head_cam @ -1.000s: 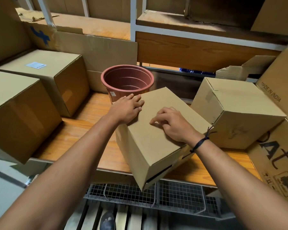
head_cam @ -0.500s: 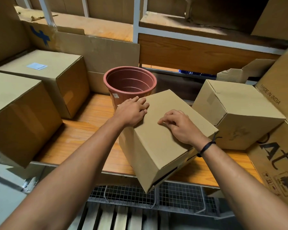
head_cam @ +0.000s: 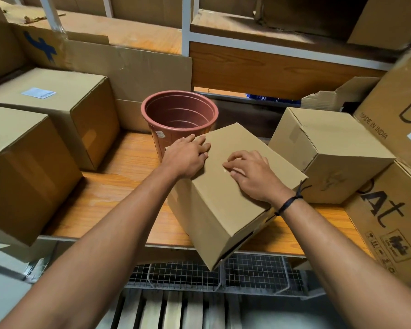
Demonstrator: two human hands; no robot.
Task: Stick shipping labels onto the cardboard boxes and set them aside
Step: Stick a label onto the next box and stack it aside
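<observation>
A plain cardboard box (head_cam: 223, 210) sits skewed on the wooden shelf (head_cam: 119, 186), its near corner hanging over the front edge. My left hand (head_cam: 188, 155) rests flat on the box's far left corner, fingers straight. My right hand (head_cam: 252, 174) lies on the middle of the top face with arched fingers, their tips pressing the cardboard. No label shows under either hand. Further back on the left stands another box (head_cam: 81, 108) with a white shipping label (head_cam: 38, 93) on its top.
A terracotta plastic pot (head_cam: 179, 112) stands just behind the box. A large box (head_cam: 22, 162) fills the left front, a tilted box (head_cam: 330, 143) and printed cartons (head_cam: 389, 222) crowd the right. A wire rack (head_cam: 247, 274) lies below the shelf edge.
Both hands stay on top of the box in much the same pose. The view has shifted slightly; the box has not visibly moved against the pot.
</observation>
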